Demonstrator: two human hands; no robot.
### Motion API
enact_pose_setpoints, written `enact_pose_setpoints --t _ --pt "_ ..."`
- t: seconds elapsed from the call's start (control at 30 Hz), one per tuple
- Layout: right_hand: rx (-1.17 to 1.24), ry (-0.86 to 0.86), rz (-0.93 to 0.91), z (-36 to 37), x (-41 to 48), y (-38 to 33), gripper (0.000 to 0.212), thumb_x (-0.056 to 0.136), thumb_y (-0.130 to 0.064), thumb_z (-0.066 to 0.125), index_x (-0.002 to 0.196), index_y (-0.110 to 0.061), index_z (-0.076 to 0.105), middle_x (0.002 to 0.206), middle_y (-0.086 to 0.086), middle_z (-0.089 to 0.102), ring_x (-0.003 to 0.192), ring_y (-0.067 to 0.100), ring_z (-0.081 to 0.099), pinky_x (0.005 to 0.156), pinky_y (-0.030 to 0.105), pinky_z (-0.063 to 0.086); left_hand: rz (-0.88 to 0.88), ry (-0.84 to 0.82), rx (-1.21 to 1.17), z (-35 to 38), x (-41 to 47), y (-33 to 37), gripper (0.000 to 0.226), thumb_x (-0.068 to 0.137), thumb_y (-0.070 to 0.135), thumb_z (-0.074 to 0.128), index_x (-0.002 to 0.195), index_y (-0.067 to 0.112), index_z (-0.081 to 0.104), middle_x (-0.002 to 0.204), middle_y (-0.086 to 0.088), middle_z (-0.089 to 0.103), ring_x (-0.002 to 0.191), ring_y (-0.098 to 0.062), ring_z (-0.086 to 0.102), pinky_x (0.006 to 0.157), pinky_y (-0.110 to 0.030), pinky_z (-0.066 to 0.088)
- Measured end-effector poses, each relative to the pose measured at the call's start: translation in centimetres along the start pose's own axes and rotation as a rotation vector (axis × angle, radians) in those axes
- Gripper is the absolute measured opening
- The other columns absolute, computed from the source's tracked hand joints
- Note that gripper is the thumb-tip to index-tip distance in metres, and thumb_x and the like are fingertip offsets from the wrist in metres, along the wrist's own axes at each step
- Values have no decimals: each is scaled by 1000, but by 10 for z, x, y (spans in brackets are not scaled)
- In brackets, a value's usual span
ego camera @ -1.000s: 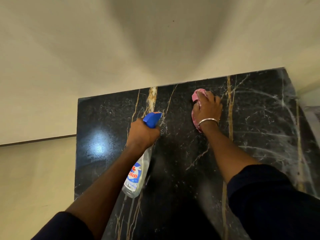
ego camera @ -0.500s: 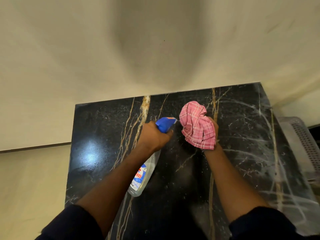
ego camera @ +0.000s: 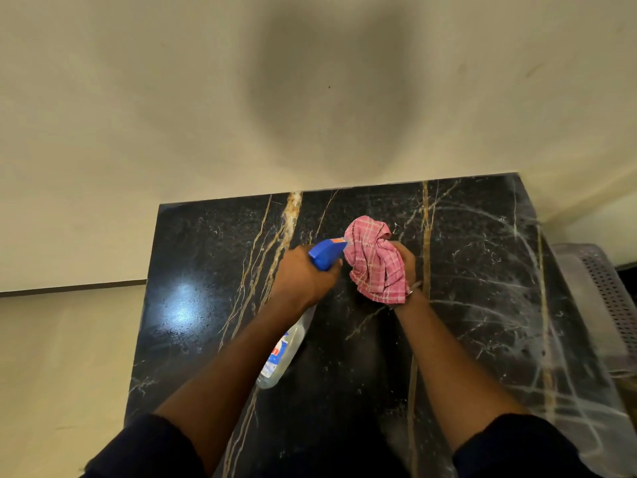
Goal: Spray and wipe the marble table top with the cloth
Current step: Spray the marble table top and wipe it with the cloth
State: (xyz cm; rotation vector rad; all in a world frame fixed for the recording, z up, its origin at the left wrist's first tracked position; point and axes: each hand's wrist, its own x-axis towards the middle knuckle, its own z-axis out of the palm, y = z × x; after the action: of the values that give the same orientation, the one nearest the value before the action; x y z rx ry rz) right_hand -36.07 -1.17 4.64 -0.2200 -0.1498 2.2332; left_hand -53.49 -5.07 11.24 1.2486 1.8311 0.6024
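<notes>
The black marble table top [ego camera: 482,305] with gold and white veins fills the lower middle of the head view. My left hand [ego camera: 300,277] grips a clear spray bottle [ego camera: 286,350] with a blue trigger head, its nozzle pointing right and almost touching the cloth. My right hand [ego camera: 406,263] holds a bunched pink checked cloth [ego camera: 375,263] lifted off the marble, facing the nozzle. The cloth hides most of my right hand. White smear streaks cover the right part of the marble.
A cream wall [ego camera: 241,98] rises right behind the table's far edge. A pale perforated plastic basket [ego camera: 599,298] sits against the table's right side. Cream floor [ego camera: 62,357] lies to the left of the table.
My right hand lifted the cloth from the marble, where it was pressed flat, and turned it toward the bottle's nozzle. The left hand with the bottle moved slightly closer to the cloth.
</notes>
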Motion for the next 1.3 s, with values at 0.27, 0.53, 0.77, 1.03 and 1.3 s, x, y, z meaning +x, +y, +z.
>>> enact_pose_setpoints --t 0.27,0.53,0.77,1.03,1.3 --pt "-2067 927 -245 -37 56 -12 45 96 -32 48 140 -22 49 139 9 51 121 29 48 97 40 46 -92 68 -25 -2 4 -6 17 85 28 68 90 18 55 70 -1 58 60 -9 56 55 -17 43" --pt "-2628 589 19 -59 94 26 62 82 -40 51 143 -27 42 149 12 38 128 37 39 97 52 39 -133 51 -1 0 24 -20 16 85 25 68 93 18 57 69 1 56 59 -6 54 54 -17 41" --pt "-2625 870 -48 -74 83 -34 57 89 -38 48 144 -31 36 150 9 35 128 36 37 100 53 35 -119 -7 -15 -5 60 -18 18 86 30 67 93 16 57 72 -1 58 60 -7 55 52 -16 39" --pt "-2430 1279 -16 -73 95 -34 57 90 -36 46 145 -30 35 153 13 31 132 41 33 102 55 30 -113 0 -50 -7 73 -22 17 86 28 67 91 17 56 76 -5 61 62 -9 56 55 -18 41" --pt "-2673 518 89 -56 118 27 62 90 -40 52 148 -29 34 158 4 26 136 33 30 106 53 32 -165 107 31 9 71 -14 29 81 32 71 101 16 58 72 -2 60 58 -9 56 49 -16 39"
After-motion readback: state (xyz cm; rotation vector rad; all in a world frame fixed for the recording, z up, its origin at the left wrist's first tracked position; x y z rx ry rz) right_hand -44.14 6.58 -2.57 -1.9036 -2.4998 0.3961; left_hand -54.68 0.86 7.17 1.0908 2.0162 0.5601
